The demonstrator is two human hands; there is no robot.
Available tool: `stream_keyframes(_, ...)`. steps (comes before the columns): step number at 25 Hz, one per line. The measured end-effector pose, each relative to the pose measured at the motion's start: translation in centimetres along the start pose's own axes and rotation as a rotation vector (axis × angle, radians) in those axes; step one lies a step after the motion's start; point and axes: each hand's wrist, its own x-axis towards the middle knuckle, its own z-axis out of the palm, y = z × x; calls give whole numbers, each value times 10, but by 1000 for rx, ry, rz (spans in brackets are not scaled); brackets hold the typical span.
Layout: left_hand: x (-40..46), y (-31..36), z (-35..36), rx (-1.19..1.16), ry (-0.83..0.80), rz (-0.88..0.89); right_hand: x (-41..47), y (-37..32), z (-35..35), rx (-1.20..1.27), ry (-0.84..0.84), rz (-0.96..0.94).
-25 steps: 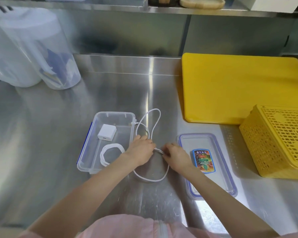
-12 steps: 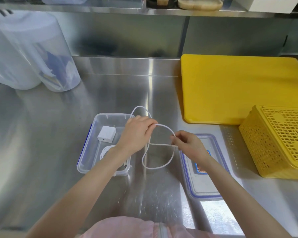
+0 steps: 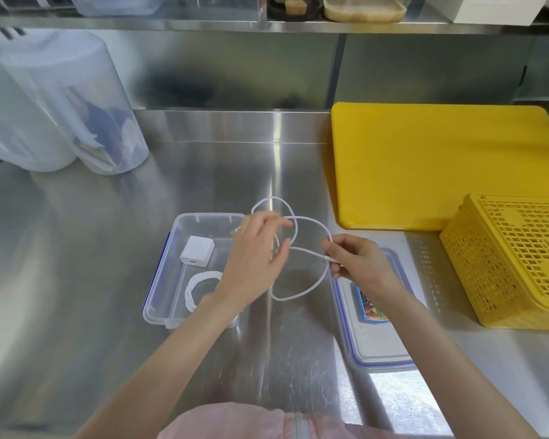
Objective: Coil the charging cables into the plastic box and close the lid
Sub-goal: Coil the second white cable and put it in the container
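Observation:
A white charging cable (image 3: pixel 311 282) hangs in loops above the steel counter between my hands. My right hand (image 3: pixel 357 264) pinches the cable near its plug end. My left hand (image 3: pixel 255 258) holds the cable's other part with its fingers partly spread. The clear plastic box (image 3: pixel 159 280) with blue clips stands open under my left wrist. Inside lie a white charger block (image 3: pixel 197 251) and a coiled white cable (image 3: pixel 200 288). The box's lid (image 3: pixel 381 346), clear with a blue rim and a coloured label, lies flat on the counter under my right forearm.
A yellow cutting board (image 3: pixel 441 166) lies at the back right. In front of it stands a yellow perforated basket (image 3: pixel 514 261). Translucent plastic containers (image 3: pixel 61 106) stand at the back left. A steel shelf (image 3: pixel 267 25) with trays runs overhead.
Both hands lifted the cable off the counter and drew it into wider loops. My left hand moved up and right of the box; my right hand shifted right, over the lid.

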Motion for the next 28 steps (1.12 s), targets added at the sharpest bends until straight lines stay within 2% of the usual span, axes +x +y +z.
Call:
stream_keyframes(3, -9, -11, 9, 26, -274, -46, -1, -1, -4, 158, -18, 57)
stream_keyframes(6, -11, -18, 11, 3, -279, -98, -1, -1, -10, 191, 17, 77)
stream_keyframes(8, -9, -17, 8, -75, -229, -103, 0, 0, -11, 25, 82, 87)
stream_keyframes(10, -5, -15, 4, -137, -201, -106, 2, 3, -11, -283, 160, 63)
stream_keyframes(12, -2, -11, 1, -161, -198, -100, 0, 4, -9, -578, 207, -64)
stream_keyframes(14, 2, -6, -2, -162, -202, -83, -2, 0, -4, -660, 182, -232)
stream_keyframes(19, 8, 5, -10, -243, -189, -90, -2, -14, 8, -731, 64, -412)
stream_keyframes(21, 9, 7, -12, -270, -157, -128, -2, -16, 12, -602, 86, -401)
stream_keyframes(24, 8, 5, -17, -394, -138, -259, -2, -22, 6, -36, 148, -242)
stream_keyframes(26, 6, 6, -20, -494, -144, -332, 2, -29, 0, 416, 125, -78)
stream_keyframes(28, 6, 12, -19, -622, -113, -392, 5, -33, 2, 647, 69, 52)
